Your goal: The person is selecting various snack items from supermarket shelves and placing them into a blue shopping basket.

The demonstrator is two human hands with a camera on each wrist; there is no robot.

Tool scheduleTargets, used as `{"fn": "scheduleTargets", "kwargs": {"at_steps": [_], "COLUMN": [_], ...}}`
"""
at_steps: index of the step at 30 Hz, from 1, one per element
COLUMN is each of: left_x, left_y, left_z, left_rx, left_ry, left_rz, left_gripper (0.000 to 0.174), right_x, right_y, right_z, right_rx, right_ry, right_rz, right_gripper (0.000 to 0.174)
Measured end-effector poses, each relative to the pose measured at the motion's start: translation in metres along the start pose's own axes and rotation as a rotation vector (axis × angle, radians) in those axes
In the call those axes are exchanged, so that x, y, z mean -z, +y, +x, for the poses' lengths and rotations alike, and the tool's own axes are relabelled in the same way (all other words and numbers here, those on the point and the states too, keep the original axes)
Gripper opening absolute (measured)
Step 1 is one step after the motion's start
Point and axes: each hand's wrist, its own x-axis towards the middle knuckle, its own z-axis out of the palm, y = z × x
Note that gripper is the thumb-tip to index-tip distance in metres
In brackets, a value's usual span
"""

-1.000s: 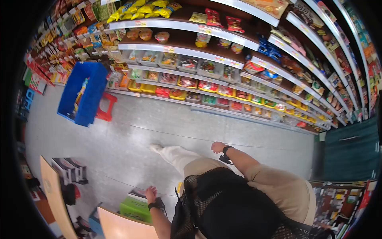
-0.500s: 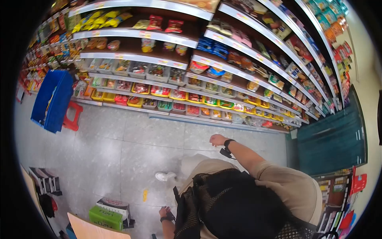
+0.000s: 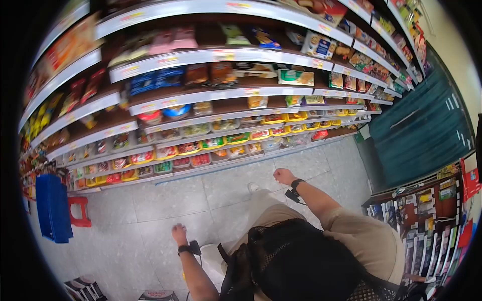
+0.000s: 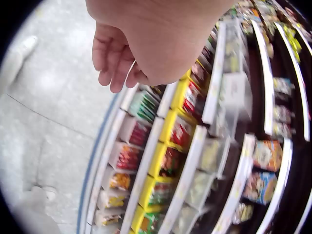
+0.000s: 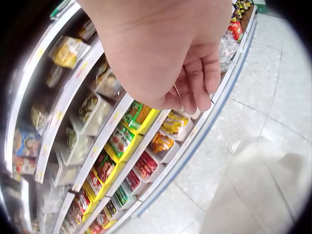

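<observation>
The left grip (image 3: 179, 233) hangs loose over the grey tile floor (image 3: 163, 203), its fingers relaxed and slightly bent, part way to wide. The right grip (image 3: 284, 175) hangs the same way, a little farther forward and nearer the shelving, fingers softly curled and bare. Each wrist carries a black band, the right band (image 3: 297, 184) just behind its grip and the left band (image 3: 184, 249) just behind the other

The snack shelving (image 3: 228, 54) stands ahead of both grips, well apart from the left one. Its low tiers hold the nearest goods: in the left wrist view, yellow bins (image 4: 156, 157) line up beyond the left grip, with red packets (image 4: 180, 134) in one of them. In the right wrist view, orange packets (image 5: 162, 142) and dark red packets (image 5: 145, 165) sit in pale bins on the bottom tier beyond the right grip, and a green packet (image 5: 120, 140) lies in a yellow bin one tier up

Far to the left of the left grip, a blue crate (image 3: 50, 210) stands beside a red stool (image 3: 79, 210). To the right of the right grip is a dark teal panel (image 3: 416, 120), and nearer the body on that side a stocked rack (image 3: 410, 241). A white shoe (image 3: 254, 187) shows just left of the right grip
</observation>
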Motion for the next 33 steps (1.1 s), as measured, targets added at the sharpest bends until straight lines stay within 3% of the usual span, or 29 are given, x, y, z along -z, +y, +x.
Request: {"fn": "scheduleTargets", "kwargs": {"at_steps": [3,5,7,9,11,14,16,18,19,21,22,25,29,32,33], "left_x": [-0.173,-0.294,-0.419,-0.528,-0.616,-0.716,-0.760,-0.782,-0.787,-0.793,-0.792,-0.753,-0.668,-0.587,-0.559], "left_y": [0.078,0.105,0.163,0.202,0.243,0.264,0.265,0.277,0.281,0.269,0.264,0.283,0.243,0.210,0.206], "left_z": [0.007,-0.006,-0.062,-0.099,-0.129,-0.143,-0.131,-0.133,-0.135,-0.131,-0.129,-0.173,-0.204,-0.209,-0.211], "left_rx": [-0.249,-0.337,-0.424,-0.688,-0.730,-0.810,-0.739,-0.560,-0.470,-0.577,-0.631,-0.780,-0.942,-0.284,-0.198], "left_ry": [-0.126,-0.346,-0.522,-0.579,-0.592,-0.507,-0.497,-0.611,-0.664,-0.562,-0.511,-0.491,-0.268,-0.494,-0.446], "left_rz": [0.170,0.142,0.294,0.385,0.417,0.272,0.360,0.230,0.156,0.172,0.182,0.485,0.503,0.120,0.057], "left_gripper": [0.020,0.017,0.015,0.018,0.020,0.032,0.037,0.038,0.039,0.040,0.041,0.042,0.045,0.047,0.049], "right_x": [0.061,0.105,0.170,0.225,0.269,0.306,0.310,0.316,0.323,0.332,0.319,0.329,0.283,0.241,0.223], "right_y": [0.056,0.096,0.076,0.057,0.032,0.018,0.035,0.038,0.029,0.012,0.023,0.012,0.026,-0.004,-0.020], "right_z": [0.064,0.118,0.133,0.156,0.175,0.201,0.238,0.242,0.231,0.211,0.218,0.162,0.118,0.095,0.090], "right_rx": [0.194,0.459,0.337,0.348,0.416,0.354,0.349,0.251,0.273,0.319,0.450,0.228,0.142,0.165,0.191], "right_ry": [0.348,0.611,0.694,0.797,0.894,0.858,0.556,0.257,0.232,0.179,0.367,0.165,-0.121,-0.405,-0.481], "right_rz": [0.018,-0.095,0.093,0.263,0.250,0.384,0.699,0.884,0.914,0.968,0.898,0.826,0.612,0.564,0.550], "right_gripper": [0.016,0.019,0.026,0.032,0.035,0.035,0.034,0.032,0.031,0.029,0.028,0.034,0.037,0.041,0.043]}}
